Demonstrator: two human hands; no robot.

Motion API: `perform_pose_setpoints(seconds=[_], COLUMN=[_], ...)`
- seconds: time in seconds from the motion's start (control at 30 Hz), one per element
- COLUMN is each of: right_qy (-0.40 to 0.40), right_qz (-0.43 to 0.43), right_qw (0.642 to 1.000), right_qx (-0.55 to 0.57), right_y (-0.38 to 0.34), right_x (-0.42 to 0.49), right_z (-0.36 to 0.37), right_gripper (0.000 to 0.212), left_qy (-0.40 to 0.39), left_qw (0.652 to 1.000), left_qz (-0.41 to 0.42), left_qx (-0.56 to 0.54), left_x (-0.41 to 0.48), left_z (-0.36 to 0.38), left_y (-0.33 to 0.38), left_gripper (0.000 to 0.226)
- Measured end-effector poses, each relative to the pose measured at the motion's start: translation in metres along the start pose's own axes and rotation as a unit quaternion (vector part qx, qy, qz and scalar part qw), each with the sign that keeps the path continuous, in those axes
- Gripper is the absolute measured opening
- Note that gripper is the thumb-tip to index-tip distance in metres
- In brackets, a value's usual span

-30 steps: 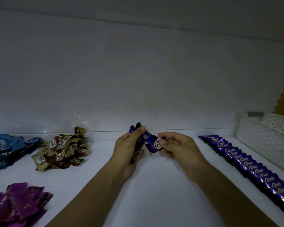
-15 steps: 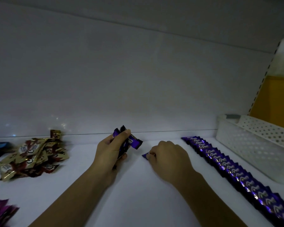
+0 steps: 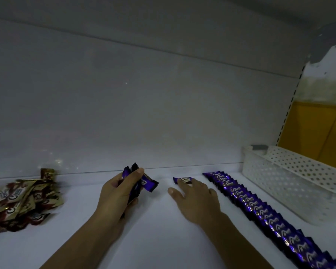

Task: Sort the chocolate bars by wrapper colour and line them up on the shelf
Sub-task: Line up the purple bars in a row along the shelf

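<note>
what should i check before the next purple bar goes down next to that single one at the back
1. The single purple bar lies flat on the shelf, logo up: ok.
2. The right hand is clear of it: not ok, its fingertips rest on the bar.
3. The left hand grips more purple bars: ok.
4. How many bars that hand holds: cannot tell.
5. The wrapper colour matches the purple row to its right: ok.
6. The gold-brown pile sits well apart, on the left: ok.
</note>
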State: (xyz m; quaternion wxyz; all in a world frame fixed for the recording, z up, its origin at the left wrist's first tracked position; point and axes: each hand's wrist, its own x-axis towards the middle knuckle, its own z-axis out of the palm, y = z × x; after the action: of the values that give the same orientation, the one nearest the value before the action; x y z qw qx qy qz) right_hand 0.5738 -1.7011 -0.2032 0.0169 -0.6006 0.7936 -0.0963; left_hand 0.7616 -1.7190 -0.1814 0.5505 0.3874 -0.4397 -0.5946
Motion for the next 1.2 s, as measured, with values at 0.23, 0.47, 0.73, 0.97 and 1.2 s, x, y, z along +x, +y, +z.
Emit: perform_pose_setpoints(seconds=[0.23, 0.47, 0.73, 0.97, 1.2], right_qy=[-0.003, 0.057, 0.031, 0.123, -0.049], right_qz=[0.017, 0.010, 0.031, 0.003, -0.168], right_qw=[1.000, 0.998, 0.999, 0.970, 0.790], right_qx=[-0.004, 0.012, 0.024, 0.210, 0.588], right_y=[0.004, 0.006, 0.009, 0.006, -0.030], right_x=[0.017, 0.012, 0.014, 0.004, -0.024], right_z=[0.000, 0.000, 0.000, -0.012, -0.045], right_gripper=[0.064, 0.062, 0.067, 0.048, 0.026], left_qy=[-0.016, -0.017, -0.008, 0.000, 0.001], left_qw=[0.999, 1.000, 1.000, 0.999, 0.998], left_qz=[0.021, 0.012, -0.017, -0.035, -0.047], left_qx=[0.034, 0.021, 0.016, 0.004, -0.037], left_x=[-0.005, -0.004, -0.008, -0.012, -0.015], left_z=[0.006, 0.013, 0.022, 0.020, 0.022], left_y=[-0.001, 0.001, 0.001, 0.005, 0.008], left_gripper=[0.017, 0.024, 0.023, 0.022, 0.025])
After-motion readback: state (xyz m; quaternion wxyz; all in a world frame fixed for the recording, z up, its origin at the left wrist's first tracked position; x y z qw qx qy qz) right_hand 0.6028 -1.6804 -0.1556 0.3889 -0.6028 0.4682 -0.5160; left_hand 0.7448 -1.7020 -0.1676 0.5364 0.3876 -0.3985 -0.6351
